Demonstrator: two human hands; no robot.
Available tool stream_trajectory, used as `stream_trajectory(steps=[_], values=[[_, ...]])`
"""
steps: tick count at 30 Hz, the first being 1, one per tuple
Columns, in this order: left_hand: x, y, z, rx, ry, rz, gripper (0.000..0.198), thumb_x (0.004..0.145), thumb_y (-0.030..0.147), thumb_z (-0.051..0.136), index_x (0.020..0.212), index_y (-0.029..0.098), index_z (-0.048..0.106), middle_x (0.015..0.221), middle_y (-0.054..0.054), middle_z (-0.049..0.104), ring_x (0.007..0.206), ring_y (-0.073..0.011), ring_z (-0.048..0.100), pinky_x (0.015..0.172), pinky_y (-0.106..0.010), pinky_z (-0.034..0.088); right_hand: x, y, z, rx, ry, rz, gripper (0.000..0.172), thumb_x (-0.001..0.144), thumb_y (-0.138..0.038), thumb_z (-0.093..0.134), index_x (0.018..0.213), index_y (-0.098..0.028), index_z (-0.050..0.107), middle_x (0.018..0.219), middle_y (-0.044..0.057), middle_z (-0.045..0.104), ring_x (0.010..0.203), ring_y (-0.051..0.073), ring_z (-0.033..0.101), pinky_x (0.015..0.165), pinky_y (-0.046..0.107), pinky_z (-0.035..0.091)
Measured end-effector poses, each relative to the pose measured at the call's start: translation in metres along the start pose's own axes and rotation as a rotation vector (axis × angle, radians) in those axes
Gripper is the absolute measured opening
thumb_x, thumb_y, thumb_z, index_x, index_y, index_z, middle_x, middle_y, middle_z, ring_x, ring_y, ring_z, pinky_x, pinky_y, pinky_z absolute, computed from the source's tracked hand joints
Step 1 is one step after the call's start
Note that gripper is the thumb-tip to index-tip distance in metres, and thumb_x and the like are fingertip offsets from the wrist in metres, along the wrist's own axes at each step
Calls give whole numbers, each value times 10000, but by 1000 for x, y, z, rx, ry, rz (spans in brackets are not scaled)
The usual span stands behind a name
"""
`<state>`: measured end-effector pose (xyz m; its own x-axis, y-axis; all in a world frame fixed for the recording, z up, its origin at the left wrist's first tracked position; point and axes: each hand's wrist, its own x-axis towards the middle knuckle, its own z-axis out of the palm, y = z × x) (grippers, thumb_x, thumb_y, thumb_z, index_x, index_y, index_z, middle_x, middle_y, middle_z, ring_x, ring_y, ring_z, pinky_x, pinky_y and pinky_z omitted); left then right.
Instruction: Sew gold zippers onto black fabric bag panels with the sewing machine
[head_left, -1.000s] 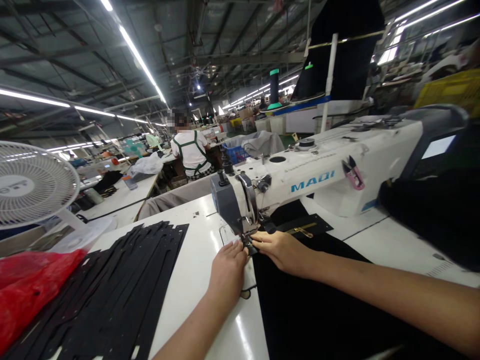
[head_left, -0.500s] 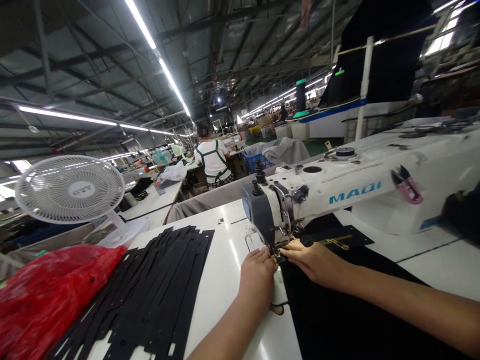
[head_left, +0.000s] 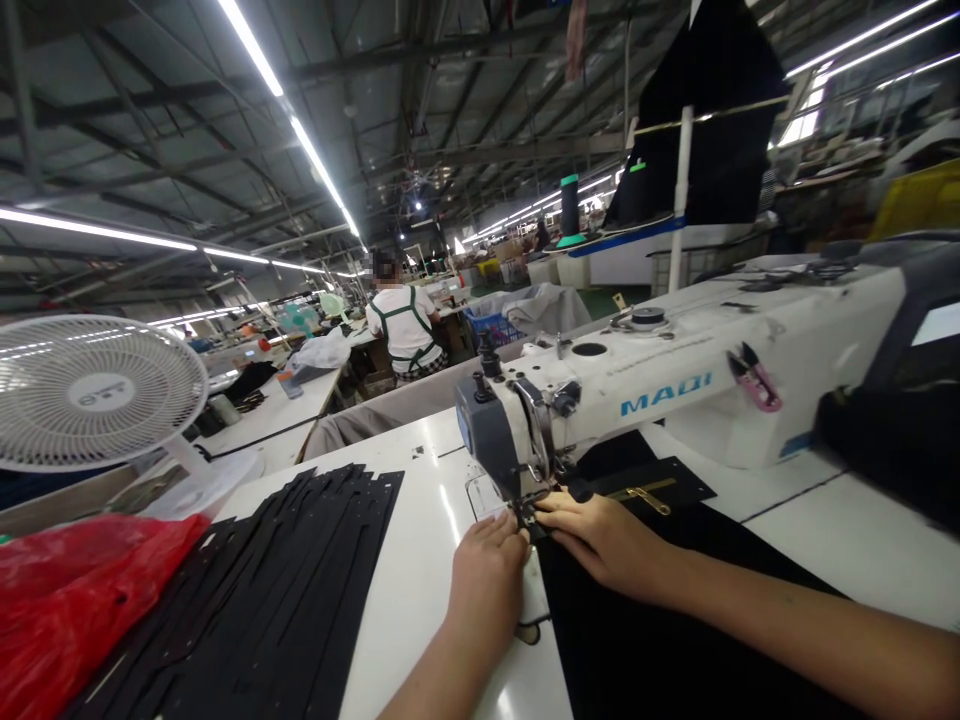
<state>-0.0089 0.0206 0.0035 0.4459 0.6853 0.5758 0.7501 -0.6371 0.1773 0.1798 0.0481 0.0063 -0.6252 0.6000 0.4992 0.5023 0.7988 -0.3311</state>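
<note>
A white sewing machine lettered MAQI stands over the worktable, its needle area low at the head. Beneath the head, black fabric spreads across the tabletop to the right and toward me. My left hand is closed at the fabric's left edge, fingers curled close to the presser foot; the fingertips are partly hidden. Right of the foot, my right hand grips the fabric with fingers and thumb close together. A gold zipper pull shows on a black piece behind that hand.
Black cut strips lie in a spread pile on the left, beside a red plastic bag. Behind them is a white fan. Pink thread snips rest against the machine arm. Farther back, a person sits facing away.
The whole scene has shifted left in view as the camera turned right. Both hands stay by the presser foot, and the fabric looks nearly the same.
</note>
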Motion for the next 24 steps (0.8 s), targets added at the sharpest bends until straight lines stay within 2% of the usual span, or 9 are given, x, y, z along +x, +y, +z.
stream_trajectory(steps=[4,6,8,10,12,15,18,21,24], values=[[3,4,-6,-91,16,-121,214,810,67,486,811,190,660,946,-72,705,894,-219,659,809,-363,526,0,2,6,-146,7,122,352,856,-223,438,1182,-128,530,1159,147,589,1072,260,541,980,490,360],[1,10,-12,-301,69,-372,215,839,130,460,926,189,649,984,-78,694,906,-206,653,802,-339,526,-6,0,8,-224,-5,160,440,855,-291,471,1248,-94,483,1231,177,542,1142,292,491,1018,538,283],[-7,20,-18,-632,146,-697,257,831,251,513,1057,158,594,1081,-125,651,946,-232,636,765,-342,537,-19,-5,8,-280,-5,166,495,864,-351,471,1279,-82,461,1289,177,497,1195,301,444,1018,525,287],[-21,34,-24,-924,201,-931,473,757,399,619,1139,135,527,1164,-179,590,979,-274,614,683,-341,550,-40,-15,7,-354,42,134,539,879,-411,449,1310,-89,431,1331,157,459,1225,289,415,996,485,323],[-38,49,-28,-1097,169,-1054,669,658,506,699,1166,122,494,1162,-210,574,928,-280,622,566,-296,532,-65,-31,5,-456,124,57,557,887,-422,430,1343,-105,387,1354,133,437,1235,264,408,971,434,345],[-57,73,-33,-1134,-19,-1097,720,589,562,732,1108,101,540,1084,-194,601,691,-198,623,423,-224,419,-100,-58,2,-582,213,-21,544,867,-347,437,1343,-89,382,1331,132,465,1213,253,432,925,394,358],[-59,95,-38,-1025,-221,-993,541,606,500,735,948,95,629,864,-91,640,563,-124,540,457,-216,360,-121,-86,-5,-584,215,-28,479,833,-262,441,1266,-61,472,1283,151,511,1165,260,479,866,379,394],[-54,118,-50,-862,-370,-932,237,686,333,672,746,106,637,616,4,555,573,-120,492,540,-229,361,-127,-108,-25,-443,109,17,392,852,-217,427,1196,-69,541,1220,152,565,1070,250,550,782,358,447],[-53,145,-72,-685,-464,-834,60,693,180,620,733,135,621,683,0,561,675,-154,512,622,-257,392,-118,-124,-59,-219,-49,72,430,855,-278,495,1257,-129,502,1286,133,513,1129,265,500,878,411,419]])
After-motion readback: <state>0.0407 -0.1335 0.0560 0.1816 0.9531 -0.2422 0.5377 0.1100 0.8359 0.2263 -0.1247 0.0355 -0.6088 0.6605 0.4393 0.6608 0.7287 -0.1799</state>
